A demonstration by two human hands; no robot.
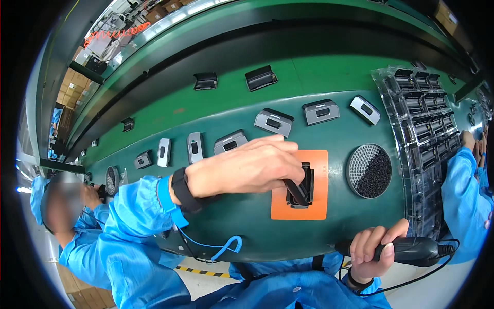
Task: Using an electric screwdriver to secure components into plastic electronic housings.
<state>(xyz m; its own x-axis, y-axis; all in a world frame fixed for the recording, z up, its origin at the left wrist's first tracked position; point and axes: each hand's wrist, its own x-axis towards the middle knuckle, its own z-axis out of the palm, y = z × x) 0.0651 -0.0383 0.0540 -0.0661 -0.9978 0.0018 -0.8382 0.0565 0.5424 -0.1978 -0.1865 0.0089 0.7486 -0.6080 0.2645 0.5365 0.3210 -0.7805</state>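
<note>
My left hand [252, 165] reaches in from the left, its fingers closed on a black plastic part [296, 192]. That part sits tilted over the dark recess of a flat orange fixture plate [288, 212], and my fingers hide its upper end. At the bench's near edge my right hand [371, 251] is wrapped round a black electric screwdriver [414, 251], whose cable loops down on the right. Right of the plate stands a round grey dish [358, 159], partly filled with small black screws. A black band and a blue wrist strap [165, 195] with a coiled cord are on my left wrist.
Several grey-and-black housings [274, 121] lie in an arc beyond the plate. Two black housings [261, 78] rest farther back. Clear plastic trays [422, 123] of black parts stand at right. Co-workers in blue sit at far left and right, one sleeve [465, 190] near the trays.
</note>
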